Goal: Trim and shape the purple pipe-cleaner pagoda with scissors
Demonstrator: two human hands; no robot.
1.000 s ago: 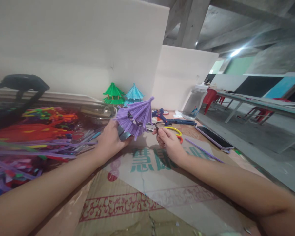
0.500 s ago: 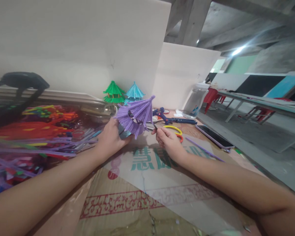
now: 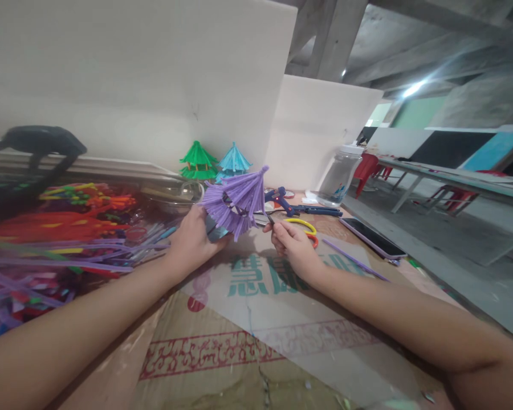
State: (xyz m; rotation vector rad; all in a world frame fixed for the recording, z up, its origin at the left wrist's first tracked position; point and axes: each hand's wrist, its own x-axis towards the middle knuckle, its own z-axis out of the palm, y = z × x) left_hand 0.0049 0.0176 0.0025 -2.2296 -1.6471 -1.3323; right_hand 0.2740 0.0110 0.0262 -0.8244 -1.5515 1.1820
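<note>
A purple pipe-cleaner pavilion model [image 3: 243,196] with a pointed, tiered roof is tilted above the table, its tip toward the upper right. My left hand [image 3: 194,236] is closed around its lower left side, the fingers partly hidden behind it. At the model's right edge, my right hand [image 3: 293,245] pinches a thin dark piece [image 3: 270,218]; its kind is too small to tell. Yellow-and-orange-handled scissors [image 3: 305,223] lie just behind my right hand. Farther back stand a green pavilion model [image 3: 198,161] and a light blue one [image 3: 234,159].
Bundles of coloured pipe cleaners [image 3: 89,245] crowd the left side. A glue gun [image 3: 282,198], a dark-handled tool [image 3: 320,210], a water bottle [image 3: 340,176] and a phone [image 3: 374,237] line the back right. One purple pipe cleaner [image 3: 354,260] lies nearby. White boards [image 3: 154,85] stand behind.
</note>
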